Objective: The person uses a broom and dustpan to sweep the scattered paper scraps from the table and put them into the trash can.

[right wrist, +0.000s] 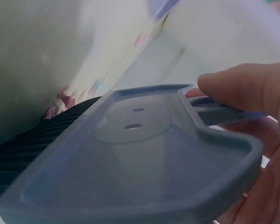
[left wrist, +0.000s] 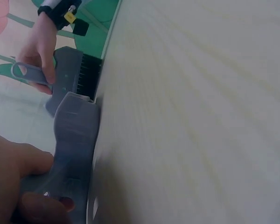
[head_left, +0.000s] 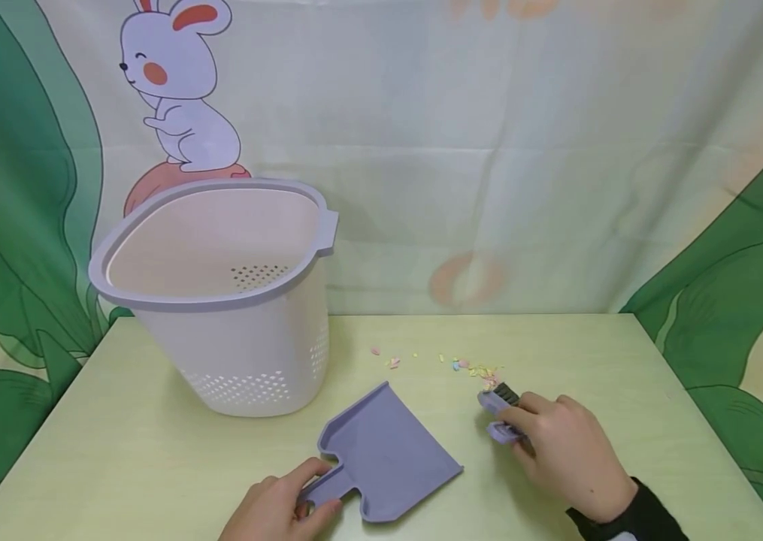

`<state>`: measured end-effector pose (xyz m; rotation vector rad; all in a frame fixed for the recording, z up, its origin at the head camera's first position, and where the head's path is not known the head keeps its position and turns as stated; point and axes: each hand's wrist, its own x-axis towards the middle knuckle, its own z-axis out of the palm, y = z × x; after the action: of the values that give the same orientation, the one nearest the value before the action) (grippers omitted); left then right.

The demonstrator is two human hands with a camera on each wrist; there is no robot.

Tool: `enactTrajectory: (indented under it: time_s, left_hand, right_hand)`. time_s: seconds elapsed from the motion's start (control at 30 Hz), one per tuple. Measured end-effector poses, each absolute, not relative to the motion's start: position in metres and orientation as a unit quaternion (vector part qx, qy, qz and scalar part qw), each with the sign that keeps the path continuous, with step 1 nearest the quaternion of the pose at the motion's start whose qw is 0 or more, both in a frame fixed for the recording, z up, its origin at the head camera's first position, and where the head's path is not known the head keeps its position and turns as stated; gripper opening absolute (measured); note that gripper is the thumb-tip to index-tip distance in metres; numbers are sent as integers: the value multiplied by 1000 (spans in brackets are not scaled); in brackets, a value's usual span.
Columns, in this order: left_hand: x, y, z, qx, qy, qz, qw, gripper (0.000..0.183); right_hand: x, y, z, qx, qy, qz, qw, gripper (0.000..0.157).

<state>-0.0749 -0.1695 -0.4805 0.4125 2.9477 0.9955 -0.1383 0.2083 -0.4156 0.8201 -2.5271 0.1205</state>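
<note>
We are seeing two hands working well apart over the pale table [head_left: 117,458]. The left hand [head_left: 276,505] is reaching in from the near edge, its thumb and fingers clamping the dustpan's handle from both sides. The right hand [head_left: 570,451] is angling in from the near right, a dark cuff [head_left: 625,517] circling its wrist; its knuckles are facing up, and its thumb and fingers are gripping the handle of a purple brush [head_left: 492,402]. The brush's dark bristles [head_left: 507,393] are sitting at the near right end of a loose trail of coloured scraps [head_left: 482,373], but we are not managing to tell whether they are touching them.

The purple dustpan [head_left: 395,458] is resting on the table in front of the basket and to its right, its wide open edge facing the brush side and its shallow floor showing. The tall white basket [head_left: 232,338] is standing upright at the table's far left, its purple rim [head_left: 178,304] curving round the wide mouth. Through that mouth we are viewing the inner wall and a patch of small holes.
</note>
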Motion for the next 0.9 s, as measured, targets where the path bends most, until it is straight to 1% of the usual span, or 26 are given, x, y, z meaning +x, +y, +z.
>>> enactTrajectory:
  time_s: [0.17, 0.33, 0.4, 0.47, 0.53, 0.63, 0.77, 0.83, 0.9]
  left_hand:
    - [-75, -169, -480, 129, 942, 310, -8, 34]
    - [-75, -170, -481, 126, 943, 307, -3, 35]
    - [-76, -170, -481, 124, 943, 308, 2, 35]
    - [-76, -170, -481, 124, 943, 309, 5, 35]
    - [-76, -170, -480, 122, 943, 310, 11, 36]
    - [-77, -170, -479, 118, 943, 309, 22, 37]
    - [-77, -169, -478, 112, 945, 305, 33, 39]
    - [-77, -169, -477, 111, 945, 305, 35, 39]
    - [-77, -169, -477, 110, 946, 304, 36, 39]
  right_hand:
    - [-116, 183, -422, 372, -888, 75, 262, 32]
    - [-101, 162, -430, 447, -839, 117, 286, 36]
    - [-99, 158, -431, 467, -820, 145, 298, 35]
    - [-99, 157, -431, 472, -804, 188, 307, 29]
    - [-102, 160, -429, 461, -792, 245, 316, 23]
    - [-111, 169, -424, 421, -781, 353, 298, 13]
    - [-125, 186, -418, 341, -788, 441, 262, 33]
    - [-133, 196, -416, 304, -803, 441, 261, 36]
    - [-140, 205, -414, 280, -816, 430, 267, 34]
